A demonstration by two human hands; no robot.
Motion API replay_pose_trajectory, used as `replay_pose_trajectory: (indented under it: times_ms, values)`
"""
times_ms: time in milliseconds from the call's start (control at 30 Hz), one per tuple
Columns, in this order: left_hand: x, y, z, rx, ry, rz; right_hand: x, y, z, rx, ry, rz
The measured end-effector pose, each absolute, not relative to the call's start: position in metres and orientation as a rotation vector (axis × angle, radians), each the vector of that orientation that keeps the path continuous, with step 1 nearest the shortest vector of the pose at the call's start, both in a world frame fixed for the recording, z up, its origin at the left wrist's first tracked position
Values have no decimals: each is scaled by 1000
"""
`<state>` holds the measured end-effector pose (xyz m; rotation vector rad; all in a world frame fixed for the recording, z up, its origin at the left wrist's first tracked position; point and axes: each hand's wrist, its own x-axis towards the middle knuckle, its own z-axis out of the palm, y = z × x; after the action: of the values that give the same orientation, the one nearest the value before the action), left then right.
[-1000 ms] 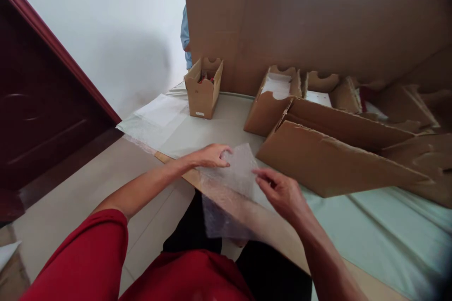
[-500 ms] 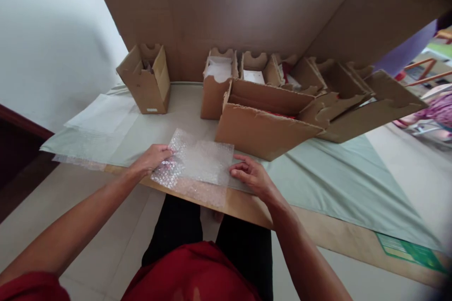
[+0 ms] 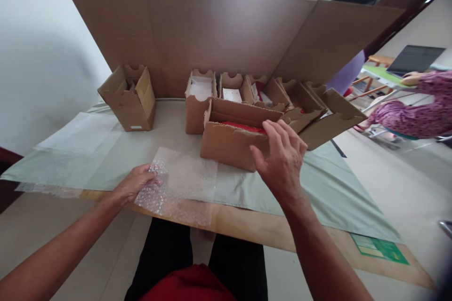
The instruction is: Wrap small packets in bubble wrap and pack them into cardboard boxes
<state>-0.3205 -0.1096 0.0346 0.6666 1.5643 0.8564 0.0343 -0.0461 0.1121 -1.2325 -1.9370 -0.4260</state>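
My left hand (image 3: 136, 182) pinches the left edge of a clear bubble wrap sheet (image 3: 187, 181), which lies over the table's front edge. Raised and empty, my right hand (image 3: 282, 157) has its fingers apart at the front right of a long cardboard box (image 3: 229, 145). Red items (image 3: 243, 126) show inside that box. The fingers cover part of its rim, and whether they touch it I cannot tell.
Behind the long box stand several open cardboard bins, one with white packets (image 3: 201, 88). A separate cardboard bin (image 3: 137, 103) is at left beside clear sheets (image 3: 76, 134). A tall cardboard panel (image 3: 212, 33) closes the back. Someone in a patterned sleeve (image 3: 438, 94) sits far right.
My right hand has left the bubble wrap's right edge and risen right and forward to the long box. My left hand still holds the wrap. The view has tilted up and turned right.
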Motion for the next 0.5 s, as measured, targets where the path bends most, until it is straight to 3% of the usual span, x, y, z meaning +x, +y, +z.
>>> replay_pose_trajectory:
  times_ms: [500]
  values:
    - [-310, -98, 43, 534, 1426, 951, 45, -58, 100, -1201, -2048, -562]
